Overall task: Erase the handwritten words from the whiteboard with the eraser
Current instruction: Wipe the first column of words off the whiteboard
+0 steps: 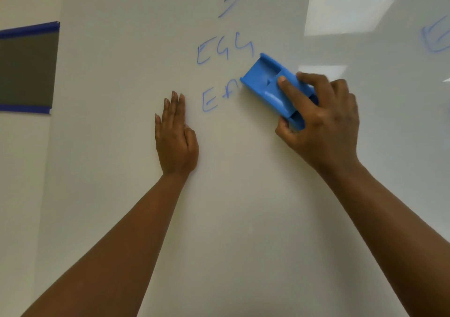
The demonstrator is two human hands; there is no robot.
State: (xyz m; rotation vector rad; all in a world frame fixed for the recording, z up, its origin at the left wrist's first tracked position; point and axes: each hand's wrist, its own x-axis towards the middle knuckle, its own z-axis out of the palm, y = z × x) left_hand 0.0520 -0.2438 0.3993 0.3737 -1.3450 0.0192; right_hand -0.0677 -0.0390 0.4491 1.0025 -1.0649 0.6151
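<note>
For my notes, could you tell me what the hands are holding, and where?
The right hand grips the blue eraser by its lower end; the left hand holds nothing.

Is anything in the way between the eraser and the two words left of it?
Nothing visible. The eraser, held in the right hand, already touches the lower word; "EGG" sits just above-left on bare whiteboard. The left hand rests flat, below-left of both words.

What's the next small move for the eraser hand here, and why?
Probably slide the blue eraser left across the lower word. The right hand holds it right at that word's right end, where letters remain. The left hand rests flat on the whiteboard, clear of that path.
</note>
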